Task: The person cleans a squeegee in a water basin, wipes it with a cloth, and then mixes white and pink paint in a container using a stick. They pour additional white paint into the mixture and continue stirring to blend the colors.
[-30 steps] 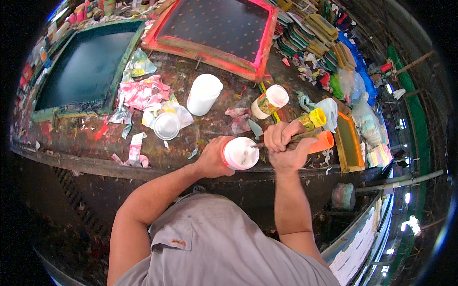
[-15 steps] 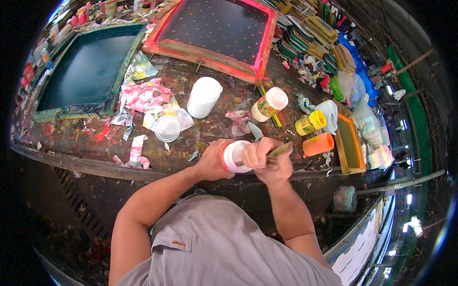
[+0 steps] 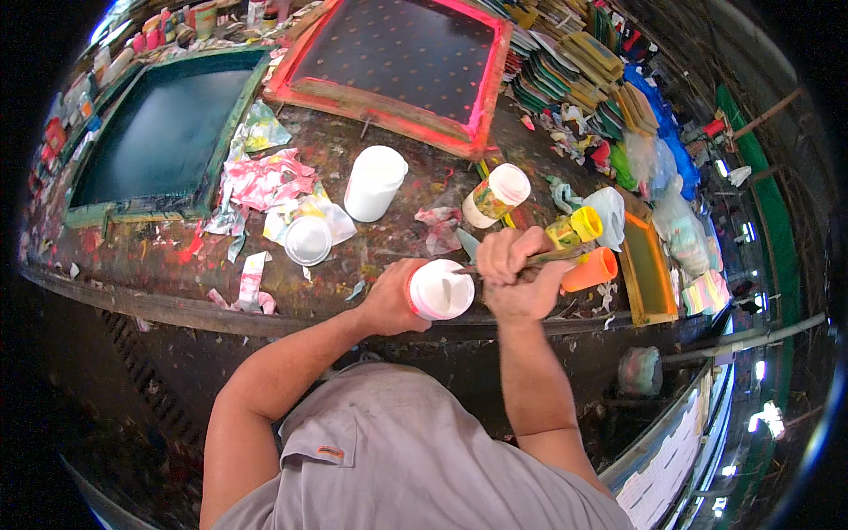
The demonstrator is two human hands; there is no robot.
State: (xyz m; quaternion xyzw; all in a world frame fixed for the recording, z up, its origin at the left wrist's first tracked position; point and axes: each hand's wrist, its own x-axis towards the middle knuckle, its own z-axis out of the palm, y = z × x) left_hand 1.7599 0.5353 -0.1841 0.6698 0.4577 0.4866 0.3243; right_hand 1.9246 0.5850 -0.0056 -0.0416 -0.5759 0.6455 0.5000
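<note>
My left hand [image 3: 386,298] is wrapped around the side of a white plastic jar [image 3: 443,305] with a pinkish edge, at the table's front. The jar is open at the top, with thick white paste inside. In my right hand [image 3: 519,284], closed, is a narrow brownish stick-like tool [image 3: 558,256], lying nearly level. Its thin dark end reaches the jar's right rim; whether it is a knife or a stirring stick I cannot tell. Behind the jar stands a taller white container [image 3: 375,184]. A round whitish lid [image 3: 308,240] lies on stained paper to the left.
A labelled jar [image 3: 496,196], a yellow jar [image 3: 574,228] and an orange cup [image 3: 590,270] stand right of my right hand. Framed screens, one green [image 3: 159,132] and one pink-edged [image 3: 397,62], occupy the back. Crumpled stained rags [image 3: 269,181] lie at left; an orange-edged frame [image 3: 649,269] leans at right.
My right hand has moved right, off the jar's mouth, and the tool has tipped from steep to nearly level. The white paste now shows. My left hand still holds the jar.
</note>
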